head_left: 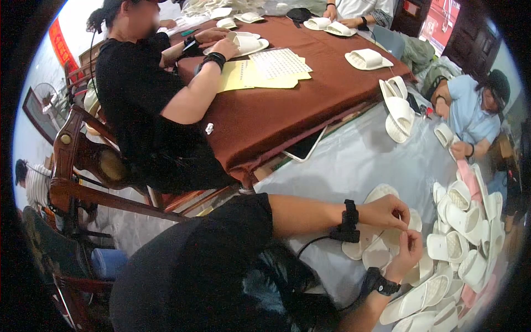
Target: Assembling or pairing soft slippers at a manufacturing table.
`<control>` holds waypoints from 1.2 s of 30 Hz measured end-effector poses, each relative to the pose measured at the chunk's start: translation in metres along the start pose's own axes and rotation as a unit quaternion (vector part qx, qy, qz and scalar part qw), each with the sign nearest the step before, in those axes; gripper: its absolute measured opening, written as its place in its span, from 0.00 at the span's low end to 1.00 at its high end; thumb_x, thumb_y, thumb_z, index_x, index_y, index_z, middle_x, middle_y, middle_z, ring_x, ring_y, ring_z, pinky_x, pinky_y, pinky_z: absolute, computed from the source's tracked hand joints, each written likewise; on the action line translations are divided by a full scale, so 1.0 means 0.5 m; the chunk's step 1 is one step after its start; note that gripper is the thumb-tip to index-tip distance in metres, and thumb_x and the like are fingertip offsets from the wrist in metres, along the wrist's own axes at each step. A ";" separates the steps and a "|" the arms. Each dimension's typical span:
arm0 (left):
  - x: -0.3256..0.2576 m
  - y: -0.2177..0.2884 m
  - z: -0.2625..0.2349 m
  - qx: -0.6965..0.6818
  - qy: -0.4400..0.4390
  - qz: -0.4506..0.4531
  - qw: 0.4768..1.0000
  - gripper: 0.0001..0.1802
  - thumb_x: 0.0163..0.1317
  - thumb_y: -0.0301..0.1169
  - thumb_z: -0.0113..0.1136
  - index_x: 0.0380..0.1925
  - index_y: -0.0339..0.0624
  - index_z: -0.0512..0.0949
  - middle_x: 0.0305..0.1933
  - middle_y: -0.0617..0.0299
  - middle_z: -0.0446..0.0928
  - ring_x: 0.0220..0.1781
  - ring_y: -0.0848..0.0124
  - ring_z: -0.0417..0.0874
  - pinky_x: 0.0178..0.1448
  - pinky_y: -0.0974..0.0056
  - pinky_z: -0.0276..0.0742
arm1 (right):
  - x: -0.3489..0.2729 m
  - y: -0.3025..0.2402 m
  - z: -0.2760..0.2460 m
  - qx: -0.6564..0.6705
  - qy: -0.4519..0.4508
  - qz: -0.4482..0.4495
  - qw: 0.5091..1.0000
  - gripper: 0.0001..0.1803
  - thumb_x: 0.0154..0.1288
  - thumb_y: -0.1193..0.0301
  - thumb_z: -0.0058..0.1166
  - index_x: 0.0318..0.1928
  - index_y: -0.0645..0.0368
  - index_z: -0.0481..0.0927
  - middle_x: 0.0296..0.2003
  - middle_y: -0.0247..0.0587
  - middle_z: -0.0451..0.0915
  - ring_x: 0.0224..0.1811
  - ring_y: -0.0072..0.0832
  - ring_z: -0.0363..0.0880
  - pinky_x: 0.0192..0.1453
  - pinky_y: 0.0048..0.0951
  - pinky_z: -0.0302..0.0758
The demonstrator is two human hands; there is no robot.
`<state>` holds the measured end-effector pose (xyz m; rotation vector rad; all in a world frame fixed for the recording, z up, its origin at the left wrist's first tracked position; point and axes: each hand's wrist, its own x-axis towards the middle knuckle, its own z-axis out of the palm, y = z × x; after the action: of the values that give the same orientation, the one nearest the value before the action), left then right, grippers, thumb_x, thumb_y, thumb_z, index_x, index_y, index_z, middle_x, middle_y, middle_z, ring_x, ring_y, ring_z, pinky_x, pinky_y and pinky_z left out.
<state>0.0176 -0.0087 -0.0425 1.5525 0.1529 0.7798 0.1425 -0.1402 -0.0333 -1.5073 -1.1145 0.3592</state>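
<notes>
Left hand [387, 212]: the grip is pinched shut on the upper edge of a white slipper [371, 243], thumb and fingers bent over it. Right hand [408, 249]: its grip is likewise clenched on the same slipper from below, fingertips drawn together just under the left hand. Both wrists carry black straps, with a thin cable running back from the left one.

The held slipper sits low and right of centre in the head view, raised slightly above a pale plastic sheet [354, 160] that covers the surface beneath. A second white slipper lies partly under it. To the right, a heap of white slippers [464, 238] spreads along the sheet's edge, touching and overlapping.

Beyond, a worktop under a brown cloth [276, 110] carries yellow paper sheets [249, 74] and further slippers. A person in black [138, 94] is seated at it on a wooden chair [77, 160]; another person in pale blue [467, 113] is at the right, handling a slipper.
</notes>
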 end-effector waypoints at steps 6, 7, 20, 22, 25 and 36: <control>0.002 -0.011 -0.013 -0.016 -0.029 0.012 0.999 0.07 0.59 0.29 0.68 0.33 0.37 0.82 0.33 0.67 0.82 0.36 0.80 0.78 0.42 0.72 0.75 | 0.002 -0.002 0.010 0.056 -0.016 0.005 0.998 0.02 0.65 0.79 0.55 0.36 0.62 0.76 0.32 0.27 0.71 0.35 0.16 0.67 0.41 0.18 0.63; 0.002 -0.013 -0.010 -0.017 -0.029 0.010 0.999 0.07 0.58 0.29 0.68 0.33 0.37 0.82 0.33 0.67 0.81 0.36 0.80 0.78 0.42 0.71 0.75 | 0.001 0.005 0.012 0.064 -0.018 0.006 0.998 0.02 0.65 0.80 0.55 0.36 0.62 0.76 0.32 0.25 0.71 0.34 0.15 0.66 0.41 0.17 0.63; 0.000 -0.008 -0.006 -0.011 -0.016 -0.017 1.000 0.07 0.59 0.29 0.68 0.32 0.36 0.82 0.35 0.64 0.82 0.39 0.78 0.79 0.45 0.71 0.75 | -0.004 -0.005 0.026 0.054 0.022 0.028 0.998 0.04 0.65 0.77 0.57 0.34 0.62 0.75 0.30 0.25 0.71 0.31 0.15 0.65 0.36 0.18 0.63; 0.004 -0.006 -0.009 -0.008 0.000 -0.010 1.000 0.07 0.59 0.29 0.68 0.32 0.36 0.82 0.33 0.65 0.82 0.37 0.79 0.79 0.44 0.71 0.76 | 0.000 -0.013 0.029 0.052 0.024 0.014 0.998 0.03 0.66 0.77 0.57 0.35 0.63 0.76 0.31 0.26 0.73 0.32 0.15 0.66 0.36 0.18 0.64; 0.005 -0.006 -0.017 -0.008 0.012 -0.010 1.000 0.07 0.60 0.29 0.67 0.34 0.36 0.82 0.34 0.65 0.82 0.37 0.79 0.79 0.45 0.71 0.76 | 0.002 -0.026 0.035 0.061 0.023 0.012 0.998 0.03 0.66 0.77 0.56 0.35 0.63 0.76 0.31 0.27 0.73 0.32 0.15 0.67 0.36 0.18 0.64; 0.002 -0.003 -0.014 -0.025 -0.011 -0.031 0.999 0.06 0.62 0.28 0.66 0.35 0.37 0.82 0.37 0.66 0.81 0.40 0.79 0.78 0.47 0.71 0.75 | -0.002 -0.007 0.022 0.039 0.017 0.000 0.999 0.02 0.65 0.79 0.55 0.35 0.62 0.75 0.30 0.27 0.71 0.31 0.16 0.65 0.37 0.19 0.64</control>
<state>0.0147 -0.0020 -0.0438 1.5016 0.1634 0.7132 0.1322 -0.1350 -0.0338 -1.4400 -1.0631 0.3717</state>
